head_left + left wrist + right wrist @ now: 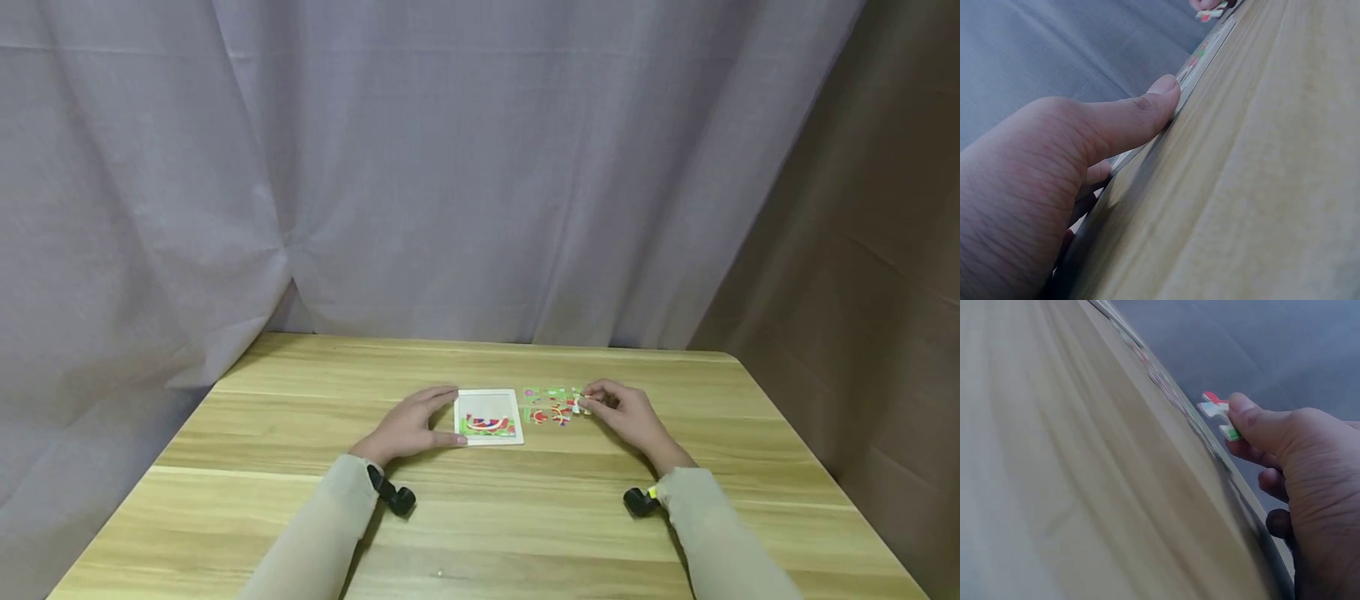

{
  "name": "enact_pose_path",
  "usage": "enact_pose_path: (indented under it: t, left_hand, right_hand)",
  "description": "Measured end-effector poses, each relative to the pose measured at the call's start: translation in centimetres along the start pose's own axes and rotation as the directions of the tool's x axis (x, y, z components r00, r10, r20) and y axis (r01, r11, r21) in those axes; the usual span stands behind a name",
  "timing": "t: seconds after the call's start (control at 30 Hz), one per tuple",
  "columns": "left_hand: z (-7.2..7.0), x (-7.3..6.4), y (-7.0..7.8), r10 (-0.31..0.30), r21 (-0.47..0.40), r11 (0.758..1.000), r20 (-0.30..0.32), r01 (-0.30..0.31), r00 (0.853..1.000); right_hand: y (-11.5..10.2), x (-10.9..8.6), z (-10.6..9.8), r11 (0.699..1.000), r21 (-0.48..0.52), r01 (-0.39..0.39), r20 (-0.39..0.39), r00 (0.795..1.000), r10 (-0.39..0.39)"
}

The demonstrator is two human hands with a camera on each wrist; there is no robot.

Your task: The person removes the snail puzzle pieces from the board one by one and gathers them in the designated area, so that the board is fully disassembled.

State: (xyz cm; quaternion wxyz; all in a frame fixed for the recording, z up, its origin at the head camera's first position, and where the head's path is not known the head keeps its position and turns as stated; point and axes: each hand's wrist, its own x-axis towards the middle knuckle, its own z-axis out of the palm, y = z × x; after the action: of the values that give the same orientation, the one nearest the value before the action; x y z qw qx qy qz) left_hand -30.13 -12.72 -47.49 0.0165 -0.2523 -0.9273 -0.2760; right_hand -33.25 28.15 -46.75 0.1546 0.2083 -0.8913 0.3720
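A white square puzzle tray (486, 404) lies on the table, with red, green and blue pieces (487, 427) fitted along its near side. My left hand (411, 423) holds the tray by its left side, thumb at the near corner and fingers at the far one. In the left wrist view the thumb (1138, 112) rests on the tray's edge. Between thumb and fingertips, my right hand (624, 414) pinches a puzzle piece (1213, 407), white with red and green parts, held above the table. Loose puzzle pieces (547, 407) lie between the tray and the right hand.
The wooden table (495, 525) extends around both hands. A grey curtain (450, 167) hangs behind its far edge, and a brown cloth (862, 292) hangs on the right. Each wrist wears a small black camera, such as the left wrist camera (401, 502).
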Motion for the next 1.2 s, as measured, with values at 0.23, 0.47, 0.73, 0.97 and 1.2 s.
enact_pose_path:
  t: [0.23,0.47,0.73,0.97,1.2]
  left_hand:
    - [-0.1,-0.1,0.0,-0.008,-0.004,1.000,-0.001,0.008,1.000]
    - [-0.2,0.0,0.0,0.010,-0.011,1.000,-0.013,-0.011,1.000]
    - [-0.2,0.0,0.2,0.016,-0.009,1.000,-0.014,-0.016,1.000]
    - [-0.1,-0.1,0.2,0.021,-0.003,1.000,-0.015,-0.021,1.000]
    - [-0.1,0.1,0.1,0.005,0.016,1.000,0.002,-0.005,1.000]
  right_hand:
    - [0.6,-0.8,-1.5,0.996,0.041,-0.075,0.107,0.992,0.070]
    - [0.7,-0.9,-1.4,0.997,0.054,-0.064,0.144,0.988,0.056]
    - [0.7,-0.7,-1.4,1.000,-0.013,-0.012,0.139,0.990,0.013]
    - [0.9,-0.7,-1.2,0.998,-0.053,0.021,0.139,0.990,-0.013]
    - [1.1,-0.7,-1.2,0.999,-0.048,0.015,0.138,0.990,-0.008]
